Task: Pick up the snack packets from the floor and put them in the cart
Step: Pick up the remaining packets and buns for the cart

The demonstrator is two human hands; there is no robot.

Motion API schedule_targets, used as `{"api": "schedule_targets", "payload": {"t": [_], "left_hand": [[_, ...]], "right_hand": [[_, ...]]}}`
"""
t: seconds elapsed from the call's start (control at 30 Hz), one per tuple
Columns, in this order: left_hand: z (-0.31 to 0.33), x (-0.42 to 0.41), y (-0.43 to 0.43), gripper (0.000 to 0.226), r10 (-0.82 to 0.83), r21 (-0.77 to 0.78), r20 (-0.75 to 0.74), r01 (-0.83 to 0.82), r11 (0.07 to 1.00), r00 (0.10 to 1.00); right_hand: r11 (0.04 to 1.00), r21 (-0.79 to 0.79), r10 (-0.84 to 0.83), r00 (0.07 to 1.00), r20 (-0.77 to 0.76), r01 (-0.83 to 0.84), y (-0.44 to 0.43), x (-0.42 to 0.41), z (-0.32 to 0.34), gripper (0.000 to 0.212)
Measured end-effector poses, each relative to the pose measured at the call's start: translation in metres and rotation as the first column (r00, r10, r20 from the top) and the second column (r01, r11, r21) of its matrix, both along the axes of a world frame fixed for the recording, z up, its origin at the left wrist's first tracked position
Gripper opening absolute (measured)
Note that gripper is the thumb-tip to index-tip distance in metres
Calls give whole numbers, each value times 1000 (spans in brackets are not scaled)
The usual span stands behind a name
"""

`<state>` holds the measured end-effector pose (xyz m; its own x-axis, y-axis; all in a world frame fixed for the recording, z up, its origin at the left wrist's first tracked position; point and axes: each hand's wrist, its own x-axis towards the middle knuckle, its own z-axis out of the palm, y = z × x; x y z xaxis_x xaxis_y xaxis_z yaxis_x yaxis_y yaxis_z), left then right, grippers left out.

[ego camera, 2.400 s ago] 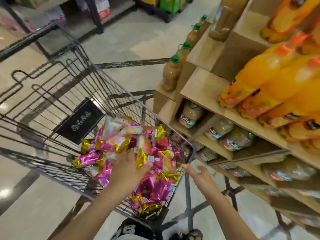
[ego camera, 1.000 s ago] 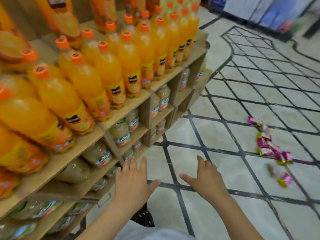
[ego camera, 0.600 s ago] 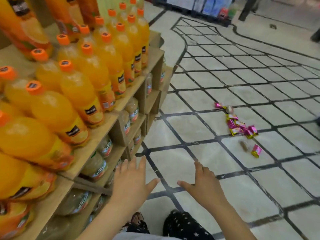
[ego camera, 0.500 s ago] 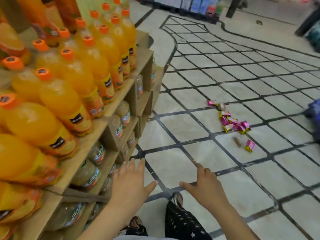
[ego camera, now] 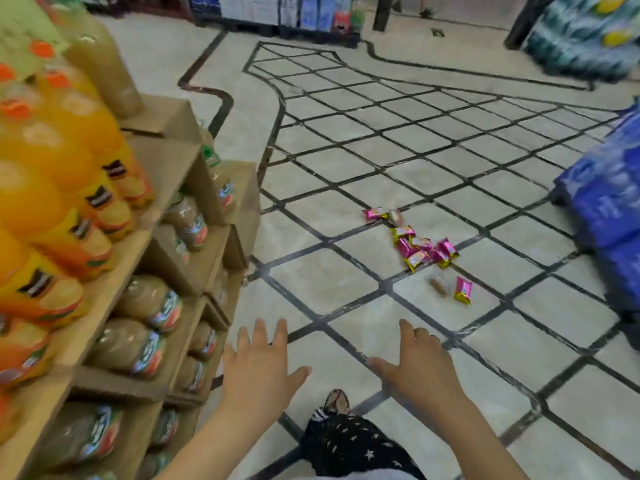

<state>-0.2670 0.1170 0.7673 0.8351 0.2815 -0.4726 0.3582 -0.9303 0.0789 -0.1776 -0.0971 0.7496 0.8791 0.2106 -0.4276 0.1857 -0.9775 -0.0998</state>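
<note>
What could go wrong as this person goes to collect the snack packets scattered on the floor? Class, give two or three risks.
The brownish packet nearly matches the tile and could be missed.
The snack packets lie scattered; the empty left hand and right hand may drop some in one scoop.
The left hand is near the bottle shelf and might knock it.

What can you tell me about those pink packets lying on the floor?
The packets are small, shiny, pillow-shaped wrappers, pink with gold ends, foil by the look. They lie in a loose line on the tiled floor: most bunched and overlapping in the middle, two farther off, one pink packet nearer, beside a blurred brownish item. Only the floor touches them; the left hand and right hand hover open, short of them.
</note>
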Motion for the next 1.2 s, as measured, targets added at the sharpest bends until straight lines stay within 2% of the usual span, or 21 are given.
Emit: {"api": "schedule_targets", "payload": {"t": [0.27, 0.47, 0.77, 0.97, 1.2], "left_hand": [[7, 137, -39, 87, -60, -28, -28, 60, 998, 998], [1, 205, -41, 88, -106, -36, -69, 104, 994, 992], [-16, 375, 3, 87, -212, -14, -8, 212, 977, 977], [-1, 498, 43, 87, -281, 8, 25, 281, 960, 959], [2, 610, 62, 86, -359, 19, -3, 359, 933, 933]], "right_hand": [[995, -58, -80, 996, -45, 78, -51, 122, 13, 92], [976, 16, -216, 969, -116, 219, -59, 191, 3, 95], [962, 23, -272, 961, -51, 274, -21, 337, -8, 91], [950, 37, -308, 949, -73, 311, 22, 442, -2, 93], [934, 78, -342, 937, -73, 347, 41, 535, 6, 89]]}}
